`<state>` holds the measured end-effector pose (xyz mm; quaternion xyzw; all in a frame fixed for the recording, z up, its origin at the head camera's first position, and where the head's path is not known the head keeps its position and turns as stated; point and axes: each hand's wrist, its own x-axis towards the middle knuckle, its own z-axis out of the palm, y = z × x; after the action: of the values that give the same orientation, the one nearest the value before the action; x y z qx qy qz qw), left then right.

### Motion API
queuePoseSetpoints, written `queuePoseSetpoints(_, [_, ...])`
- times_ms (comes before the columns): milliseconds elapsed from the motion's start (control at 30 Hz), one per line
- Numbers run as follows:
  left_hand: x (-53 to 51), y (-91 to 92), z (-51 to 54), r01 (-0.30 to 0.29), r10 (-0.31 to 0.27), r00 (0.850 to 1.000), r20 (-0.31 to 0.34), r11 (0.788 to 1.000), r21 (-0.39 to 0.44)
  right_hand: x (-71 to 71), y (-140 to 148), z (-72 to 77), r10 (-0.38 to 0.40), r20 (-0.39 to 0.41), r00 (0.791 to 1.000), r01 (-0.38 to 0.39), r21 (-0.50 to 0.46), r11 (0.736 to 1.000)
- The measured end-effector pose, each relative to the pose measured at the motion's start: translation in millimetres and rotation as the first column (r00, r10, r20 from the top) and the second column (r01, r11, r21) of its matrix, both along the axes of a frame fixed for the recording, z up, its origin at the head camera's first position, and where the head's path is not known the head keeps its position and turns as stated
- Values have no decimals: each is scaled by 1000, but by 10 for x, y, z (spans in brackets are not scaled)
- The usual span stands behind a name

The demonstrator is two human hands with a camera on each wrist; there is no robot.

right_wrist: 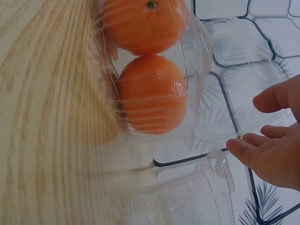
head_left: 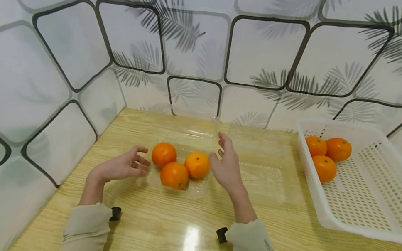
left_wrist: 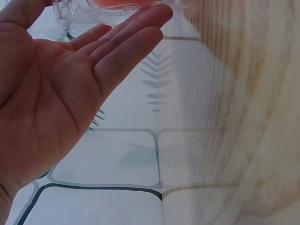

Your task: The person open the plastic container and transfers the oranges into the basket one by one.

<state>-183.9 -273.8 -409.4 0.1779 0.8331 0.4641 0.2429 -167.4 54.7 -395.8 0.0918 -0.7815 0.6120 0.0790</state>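
Fingers [left_wrist: 129,56] of your left hand [head_left: 122,167] are reaching out loosely apart, holding nothing, just beside the left wall of a clear container [head_left: 198,189]; whether they are touching the plastic, you cannot tell. Your right hand [head_left: 228,164] is curving gently, thumb apart from its fingers, likewise gripping nothing, near the container's right side. Three oranges [head_left: 174,176] are sitting together inside it, between your hands, so its see-through walls are standing between your fingers and the fruit. Farther right, a second clear container [head_left: 260,179] is resting on the worktop [head_left: 150,228], lying between your right hand and a white perforated basket [head_left: 360,234]. Three more oranges [head_left: 325,169] are clustering along the basket's left wall. Behind, a leaf-printed wall [head_left: 266,54] is rising and also bounding your left side.
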Motion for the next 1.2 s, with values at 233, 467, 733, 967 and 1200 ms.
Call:
queuePoseSetpoints(233, [17,-1,8,1,-1,1000,22,1000,5,-38,87,-22,71,-10,997,-67,232,970])
queuePoseSetpoints(467, [21,-5,-4,8,-8,999,43,1000,14,-89,138,-84,109,-33,994,-92,335,938])
queuePoseSetpoints(733, [28,-6,3,22,-22,998,53,1000,-5,-102,169,-124,110,-34,993,-85,432,898])
queuePoseSetpoints(967, [23,-9,21,63,-63,997,46,998,8,-122,151,-153,102,-12,995,-79,539,838])
queuePoseSetpoints(1200, [25,-11,28,56,-56,997,53,998,1,-138,117,-197,78,7,997,-67,588,806])
